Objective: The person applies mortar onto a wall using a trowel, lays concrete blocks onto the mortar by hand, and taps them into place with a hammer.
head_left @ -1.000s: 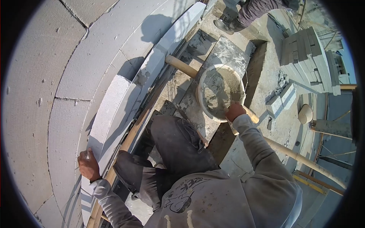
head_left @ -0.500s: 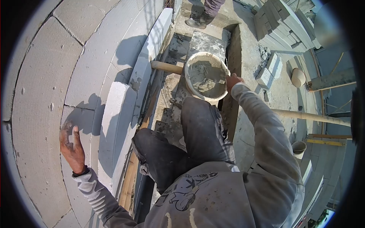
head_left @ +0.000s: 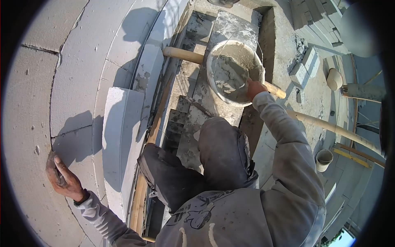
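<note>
A round bucket (head_left: 212,82) of wet grey mortar (head_left: 232,76) stands in front of my knees on a mortar-stained plank (head_left: 224,24). My right hand (head_left: 256,89) is closed over its near right rim, fingers toward the mortar; whatever they grip is hidden. Out to the left, my left hand (head_left: 65,177) is against or just above the pale block wall (head_left: 78,103), its thumb apart from the curved fingers and nothing seen in it. Between that wall and my knees stands a loose white block (head_left: 119,136), upright on the ledge.
A wooden pole (head_left: 183,54) passes under the bucket, and another pole (head_left: 337,129) lies on the right. Stacked blocks (head_left: 317,20) stand at upper right, near smaller block pieces (head_left: 304,68). A small pail (head_left: 324,160) sits at right. Another person's boot (head_left: 223,3) shows at the top edge.
My right hand has gone from the bucket's outer right side to over its rim. My left hand has shifted left and down. The view has moved, leaving less of the other person visible.
</note>
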Demonstrator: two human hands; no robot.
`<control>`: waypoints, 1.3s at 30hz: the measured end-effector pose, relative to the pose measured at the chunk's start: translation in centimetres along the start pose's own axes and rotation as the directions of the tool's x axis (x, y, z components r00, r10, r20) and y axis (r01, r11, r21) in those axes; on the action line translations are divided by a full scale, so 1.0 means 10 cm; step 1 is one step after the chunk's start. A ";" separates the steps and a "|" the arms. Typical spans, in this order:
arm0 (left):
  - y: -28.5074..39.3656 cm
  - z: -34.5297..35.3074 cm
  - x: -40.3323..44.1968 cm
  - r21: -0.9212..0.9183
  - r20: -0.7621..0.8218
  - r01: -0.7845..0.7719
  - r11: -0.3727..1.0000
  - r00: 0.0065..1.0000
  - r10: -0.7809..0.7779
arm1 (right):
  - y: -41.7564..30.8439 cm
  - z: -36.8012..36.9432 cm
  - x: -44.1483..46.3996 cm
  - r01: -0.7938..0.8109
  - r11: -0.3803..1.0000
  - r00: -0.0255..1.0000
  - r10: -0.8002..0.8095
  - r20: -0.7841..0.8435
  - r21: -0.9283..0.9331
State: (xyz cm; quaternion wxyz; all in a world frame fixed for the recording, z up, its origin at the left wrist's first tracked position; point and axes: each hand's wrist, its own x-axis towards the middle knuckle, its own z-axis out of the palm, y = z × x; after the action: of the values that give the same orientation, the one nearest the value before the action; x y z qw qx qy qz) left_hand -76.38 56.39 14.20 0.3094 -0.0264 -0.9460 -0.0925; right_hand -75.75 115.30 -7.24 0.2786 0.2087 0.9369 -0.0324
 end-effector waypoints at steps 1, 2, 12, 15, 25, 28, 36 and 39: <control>-0.01 0.01 0.02 0.031 -0.027 -0.072 0.997 0.997 0.073 | 0.02 0.02 -0.05 0.030 0.999 0.999 -0.030 0.023 -0.013; -0.04 0.01 0.00 0.040 -0.035 -0.059 0.997 0.998 0.061 | 0.01 0.00 -0.09 0.056 0.998 0.998 -0.056 0.028 -0.027; -0.13 0.07 -0.06 -0.100 -0.048 -0.168 0.981 0.985 0.164 | -0.43 0.12 -0.39 0.105 0.959 0.994 -0.093 -0.056 0.263; -0.07 0.08 -0.05 -0.043 -0.026 -0.161 0.986 0.987 0.160 | -0.55 0.00 -0.56 -0.139 0.661 0.984 0.012 0.175 0.738; -0.20 -0.01 -0.11 -0.134 -0.086 -0.270 0.954 0.962 0.260 | -0.36 0.10 -0.51 -0.269 0.094 0.962 -0.007 0.271 0.958; -0.23 0.00 -0.16 -0.138 -0.099 -0.263 0.955 0.963 0.251 | -0.29 0.05 -0.84 -0.249 0.116 0.964 0.130 0.234 0.962; -0.25 0.05 -0.18 -0.082 -0.035 -0.177 0.981 0.984 0.175 | -0.10 0.44 -0.71 -0.119 0.151 0.959 0.275 0.074 0.981; -0.26 -0.01 -0.15 -0.101 -0.014 -0.211 0.972 0.977 0.211 | -0.19 0.52 -0.64 -0.038 0.106 0.956 0.293 0.005 0.994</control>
State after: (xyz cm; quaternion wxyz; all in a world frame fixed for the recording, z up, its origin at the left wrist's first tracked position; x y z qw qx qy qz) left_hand -75.37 53.81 12.98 0.3171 -0.1422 -0.9315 -0.1073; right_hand -69.07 110.24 -8.29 -0.0190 0.4456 0.6731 -0.5899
